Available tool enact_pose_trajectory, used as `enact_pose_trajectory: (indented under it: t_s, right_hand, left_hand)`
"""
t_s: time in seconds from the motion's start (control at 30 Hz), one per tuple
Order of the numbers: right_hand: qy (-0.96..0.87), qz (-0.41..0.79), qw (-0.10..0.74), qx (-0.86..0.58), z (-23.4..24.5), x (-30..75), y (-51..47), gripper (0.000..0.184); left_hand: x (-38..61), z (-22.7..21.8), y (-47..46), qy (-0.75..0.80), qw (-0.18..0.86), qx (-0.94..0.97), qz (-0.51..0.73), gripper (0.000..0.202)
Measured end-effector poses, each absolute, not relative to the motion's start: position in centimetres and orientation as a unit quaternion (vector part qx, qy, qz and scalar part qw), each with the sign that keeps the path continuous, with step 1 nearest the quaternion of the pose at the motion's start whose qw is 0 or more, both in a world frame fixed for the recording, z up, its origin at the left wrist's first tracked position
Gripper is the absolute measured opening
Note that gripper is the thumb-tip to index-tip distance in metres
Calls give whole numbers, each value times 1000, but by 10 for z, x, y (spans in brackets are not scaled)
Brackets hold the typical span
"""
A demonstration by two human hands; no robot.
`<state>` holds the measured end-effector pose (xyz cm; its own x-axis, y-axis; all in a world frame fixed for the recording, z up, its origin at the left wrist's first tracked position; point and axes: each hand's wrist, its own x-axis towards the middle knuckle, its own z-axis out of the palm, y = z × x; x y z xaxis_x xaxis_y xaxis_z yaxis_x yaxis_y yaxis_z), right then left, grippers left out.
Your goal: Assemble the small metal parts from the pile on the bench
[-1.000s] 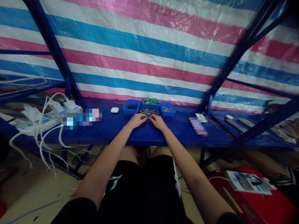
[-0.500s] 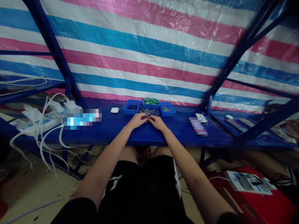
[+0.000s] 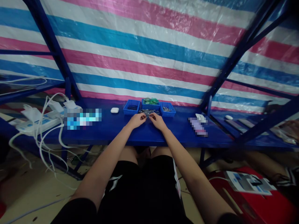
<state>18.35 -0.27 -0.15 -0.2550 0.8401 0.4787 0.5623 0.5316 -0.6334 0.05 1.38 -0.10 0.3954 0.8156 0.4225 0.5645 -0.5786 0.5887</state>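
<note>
Just in front of a loose pile of long, thin metal pieces that look like screws (image 3: 149,111), my two hands work close together. My left hand (image 3: 137,120) has its fingertips pinched on one end of a thin metal piece (image 3: 147,117). The fingers of my right hand (image 3: 157,121) are closed at its other end. The piece is too small to make out fully. Behind the pile stand three small blue bins: the left bin (image 3: 125,111) holds dark bits, the middle bin (image 3: 150,106) green plastic bags, the right bin (image 3: 173,114) small metal parts.
A white earbud case (image 3: 114,110) lies left of the bins on the blue table (image 3: 112,132). Farther left is a power strip (image 3: 44,124) with tangled white cables. A purple phone-like item (image 3: 198,127) lies to the right. Blue frame posts (image 3: 224,70) slant up at both sides.
My hands have drawn slightly apart, and the thin metal piece now shows between my fingertips. Things on the table have stayed in place.
</note>
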Motion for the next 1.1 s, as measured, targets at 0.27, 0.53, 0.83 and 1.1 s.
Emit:
enact_pose_trajectory:
  t_s: [0.27,0.53,0.83,1.1]
  right_hand:
    - [-781,142,403,-456,1,185,-2,19]
    - [-763,138,390,-496,-1,188,0,21]
    - [-775,152,397,-468,-4,188,3,16]
    - [-773,146,375,-490,-4,188,4,16]
  left_hand:
    - [1,-1,16,415,161,823,354,26]
    - [1,-1,16,417,147,821,360,25]
    - [1,3,12,419,150,820,360,26]
    - [1,3,11,416,150,819,367,28]
